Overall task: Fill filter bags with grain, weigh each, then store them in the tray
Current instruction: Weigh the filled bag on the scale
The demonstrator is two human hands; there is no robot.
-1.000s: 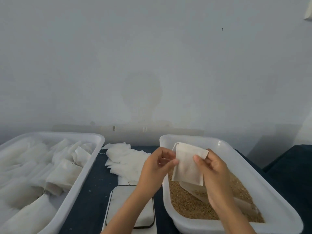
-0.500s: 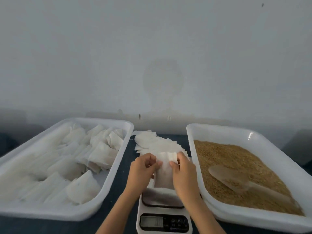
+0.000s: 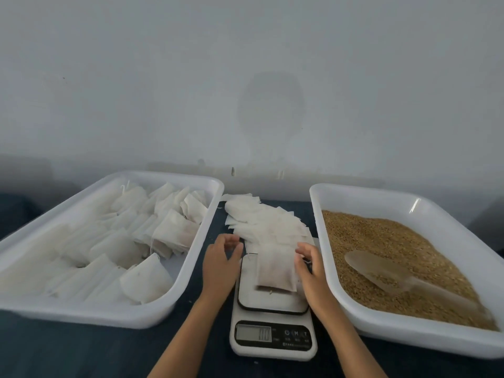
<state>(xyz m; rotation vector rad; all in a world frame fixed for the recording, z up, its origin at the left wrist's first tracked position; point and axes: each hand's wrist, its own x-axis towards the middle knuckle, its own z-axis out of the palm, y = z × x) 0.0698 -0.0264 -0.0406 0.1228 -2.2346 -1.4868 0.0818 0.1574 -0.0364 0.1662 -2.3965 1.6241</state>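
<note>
Head view looks down on a dark tabletop (image 3: pixel 68 347) with a digital scale (image 3: pixel 273 334) at its middle. One filled filter bag (image 3: pixel 276 268) lies flat on the scale's platform, its long axis running away from the person toward the wall, the far end slightly narrower and overlapping the pile of empty bags (image 3: pixel 266 222) behind the scale. Left hand (image 3: pixel 221 264) hangs just left of the bag, apart from it, fingers loosely curled and spread, holding nothing. Right hand (image 3: pixel 309 264) sits just beside the bag's right edge, fingers open and curved; whether they touch the bag cannot be told. To the left, a white tray (image 3: pixel 191 271) holds many filled bags. To the right, a second white tray (image 3: pixel 319 241) holds grain (image 3: pixel 381 238) with a clear scoop (image 3: pixel 381 272) lying in it. The scale's display is lit but unreadable.
</note>
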